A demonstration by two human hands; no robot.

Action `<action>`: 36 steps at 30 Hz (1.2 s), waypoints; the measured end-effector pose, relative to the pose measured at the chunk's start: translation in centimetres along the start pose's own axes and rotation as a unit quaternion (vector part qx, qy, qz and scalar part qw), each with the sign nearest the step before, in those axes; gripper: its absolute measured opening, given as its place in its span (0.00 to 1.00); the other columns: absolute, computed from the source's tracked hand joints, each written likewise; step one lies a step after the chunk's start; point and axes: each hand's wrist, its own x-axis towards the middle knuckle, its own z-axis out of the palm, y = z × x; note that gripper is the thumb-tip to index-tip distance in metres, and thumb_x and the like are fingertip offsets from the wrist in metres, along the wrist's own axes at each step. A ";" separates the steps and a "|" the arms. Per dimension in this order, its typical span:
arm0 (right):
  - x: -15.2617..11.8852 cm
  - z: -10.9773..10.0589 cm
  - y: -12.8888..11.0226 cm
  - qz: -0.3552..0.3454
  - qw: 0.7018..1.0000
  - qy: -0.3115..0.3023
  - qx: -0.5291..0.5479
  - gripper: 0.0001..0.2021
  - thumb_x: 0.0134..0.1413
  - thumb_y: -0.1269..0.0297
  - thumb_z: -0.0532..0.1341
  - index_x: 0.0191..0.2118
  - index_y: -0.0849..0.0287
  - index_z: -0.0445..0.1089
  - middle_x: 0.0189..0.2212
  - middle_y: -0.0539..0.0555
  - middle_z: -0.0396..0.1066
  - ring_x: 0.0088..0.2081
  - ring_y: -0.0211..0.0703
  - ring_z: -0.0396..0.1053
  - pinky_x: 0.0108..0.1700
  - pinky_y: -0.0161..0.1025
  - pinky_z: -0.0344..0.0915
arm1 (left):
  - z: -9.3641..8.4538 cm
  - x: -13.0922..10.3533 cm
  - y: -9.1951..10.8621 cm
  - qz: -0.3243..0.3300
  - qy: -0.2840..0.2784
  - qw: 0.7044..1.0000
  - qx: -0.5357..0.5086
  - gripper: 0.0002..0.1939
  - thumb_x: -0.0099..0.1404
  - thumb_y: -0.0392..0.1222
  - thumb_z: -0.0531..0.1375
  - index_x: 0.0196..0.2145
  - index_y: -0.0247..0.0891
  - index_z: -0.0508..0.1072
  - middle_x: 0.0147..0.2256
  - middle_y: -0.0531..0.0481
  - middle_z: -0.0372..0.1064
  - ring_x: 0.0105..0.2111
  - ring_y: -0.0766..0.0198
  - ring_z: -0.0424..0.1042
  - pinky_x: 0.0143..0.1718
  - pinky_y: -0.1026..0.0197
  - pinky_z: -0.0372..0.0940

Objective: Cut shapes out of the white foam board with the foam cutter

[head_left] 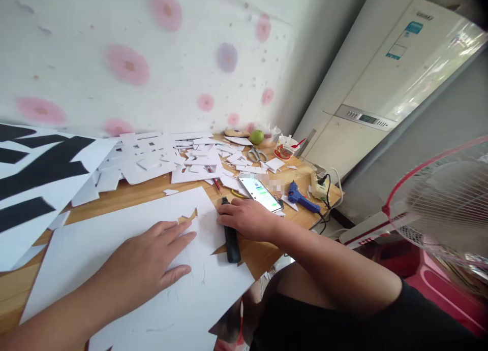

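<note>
My left hand (156, 254) lies flat on a large sheet of white board (125, 285), its fingers stretched out and a little apart. Just past the fingertips is a small cut-out hole (187, 218) that shows the wood below. My right hand (247, 220) has its fingers closed over the upper part of a long black tool (232, 244), which lies across the board's right edge; its exact kind is not clear. Faint pencil lines run over the board. Beyond my right hand, a lit phone (261, 192) rests on the wooden table (263, 252).
White board scraps (198, 158) pile along the wall, with scissors (257, 154) and a pencil (214, 181) among them. On the right lie a blue glue gun (303, 197) and a power strip (320, 185). A green apple (256, 136) and a paper tub (285, 148) stand behind. A fan (442, 203) is farther right.
</note>
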 end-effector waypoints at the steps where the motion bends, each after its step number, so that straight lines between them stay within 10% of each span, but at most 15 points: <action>1: 0.0 0.0 0.1 -0.003 1.000 0.003 -0.004 0.09 0.67 0.70 0.55 0.43 0.56 0.73 0.50 0.57 0.74 0.39 0.46 0.66 0.33 0.41 0.62 | 0.0 0.0 0.0 -0.001 0.004 1.000 -0.004 0.28 0.67 0.63 0.57 0.59 0.49 0.73 0.65 0.48 0.63 0.58 0.44 0.69 0.52 0.46 0.70; 10: -1.0 -1.3 -0.6 0.008 0.981 0.148 0.123 0.12 0.61 0.69 0.58 0.50 0.55 0.70 0.56 0.59 0.73 0.45 0.49 0.73 0.41 0.43 0.70 | -0.1 0.0 0.2 0.001 -0.003 1.000 0.005 0.26 0.67 0.61 0.58 0.58 0.49 0.74 0.63 0.47 0.67 0.58 0.44 0.69 0.50 0.45 0.71; 17: 0.4 1.1 -1.5 -0.025 0.848 0.331 0.413 0.14 0.63 0.65 0.59 0.53 0.53 0.60 0.51 0.61 0.70 0.55 0.48 0.70 0.56 0.48 0.70 | 0.5 -0.4 0.2 -0.009 0.007 1.000 -0.011 0.26 0.68 0.60 0.57 0.61 0.51 0.70 0.64 0.48 0.66 0.59 0.44 0.66 0.50 0.45 0.70; 24: 1.8 2.9 -2.1 0.115 0.811 0.361 0.445 0.13 0.54 0.65 0.66 0.45 0.50 0.68 0.42 0.54 0.65 0.48 0.49 0.68 0.55 0.52 0.69 | -0.6 0.2 0.7 0.006 -0.013 1.000 0.020 0.26 0.68 0.56 0.60 0.60 0.45 0.72 0.62 0.45 0.67 0.58 0.42 0.68 0.49 0.44 0.72; 31: 1.7 2.2 -1.0 0.201 0.627 0.355 0.664 0.18 0.56 0.47 0.67 0.47 0.53 0.74 0.46 0.54 0.65 0.30 0.36 0.72 0.30 0.40 0.73 | -1.5 0.4 1.3 0.014 -0.017 1.000 0.013 0.25 0.65 0.50 0.65 0.58 0.43 0.72 0.63 0.47 0.66 0.57 0.45 0.68 0.50 0.46 0.70; 36: 2.3 2.4 -1.1 0.257 0.603 0.372 0.657 0.26 0.54 0.38 0.65 0.45 0.58 0.74 0.23 0.46 0.67 0.21 0.35 0.65 0.25 0.37 0.67 | -1.8 0.4 1.6 0.025 -0.007 0.999 0.031 0.25 0.64 0.49 0.66 0.58 0.42 0.72 0.64 0.47 0.66 0.54 0.46 0.68 0.46 0.49 0.68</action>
